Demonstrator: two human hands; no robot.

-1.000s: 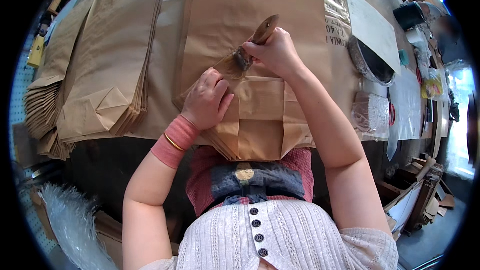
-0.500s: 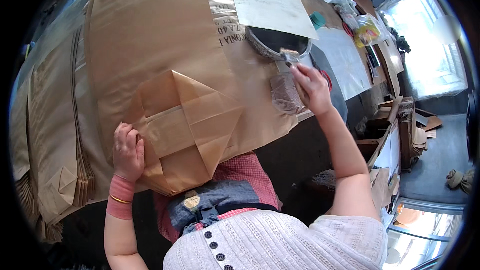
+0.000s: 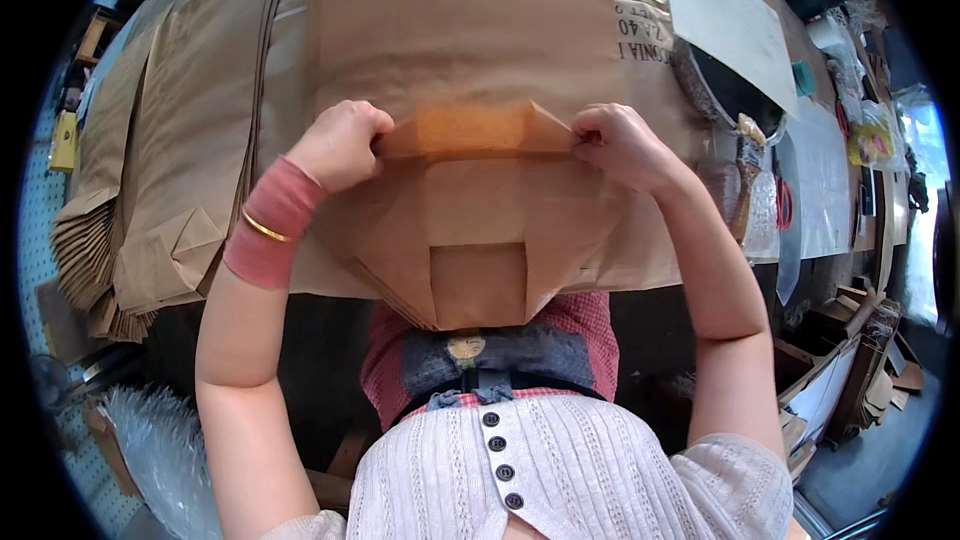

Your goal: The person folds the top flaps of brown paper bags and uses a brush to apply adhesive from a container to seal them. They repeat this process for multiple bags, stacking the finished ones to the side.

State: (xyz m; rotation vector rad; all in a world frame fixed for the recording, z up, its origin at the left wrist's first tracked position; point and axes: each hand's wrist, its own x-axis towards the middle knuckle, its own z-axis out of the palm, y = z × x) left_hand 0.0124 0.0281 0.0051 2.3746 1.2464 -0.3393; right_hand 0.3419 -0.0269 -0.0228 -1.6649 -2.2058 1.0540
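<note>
A brown paper bag (image 3: pixel 477 285) lies in front of me with its end folded out into an angular shape. Across its far flap runs a wet, orange-brown band (image 3: pixel 470 130). My left hand (image 3: pixel 345 145) pinches the left end of that flap, fingers closed. At the opposite end, my right hand (image 3: pixel 620 143) is likewise closed on the flap's corner. The flap looks slightly raised between them. To the right, a brush (image 3: pixel 746 155) leans at the rim of a dark round basin (image 3: pixel 728 90), bristles up, touched by neither hand.
Stacks of brown paper bags (image 3: pixel 195 140) cover the table's left side. A white board (image 3: pixel 735 25) partly covers the basin. Beyond the brush lie red-handled scissors (image 3: pixel 783 205) and a clear plastic sheet (image 3: pixel 825 175). The table's near edge runs just before my waist.
My right hand has let go of the brush by the basin and come over to the bag. My left hand has moved up to the flap's far left end. The view has turned left.
</note>
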